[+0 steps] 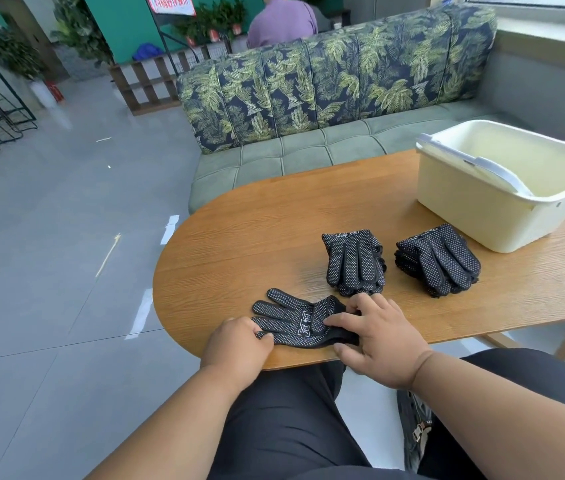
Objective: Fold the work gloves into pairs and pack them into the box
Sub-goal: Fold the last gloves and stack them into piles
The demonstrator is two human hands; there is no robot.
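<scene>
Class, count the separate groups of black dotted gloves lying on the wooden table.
3: gloves under the hands at the near edge, a middle stack, and a right stack beside the box. Gloves within stacks are hidden.

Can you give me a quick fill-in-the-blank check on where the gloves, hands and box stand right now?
1. Both hands, left hand and right hand, are on the flat glove at the table's ____ edge.
2. Apart from that glove, there are ____ stacks of gloves, stack and stack.
3. The box holds ____ gloves so far.

Missing words: near; two; no
</scene>
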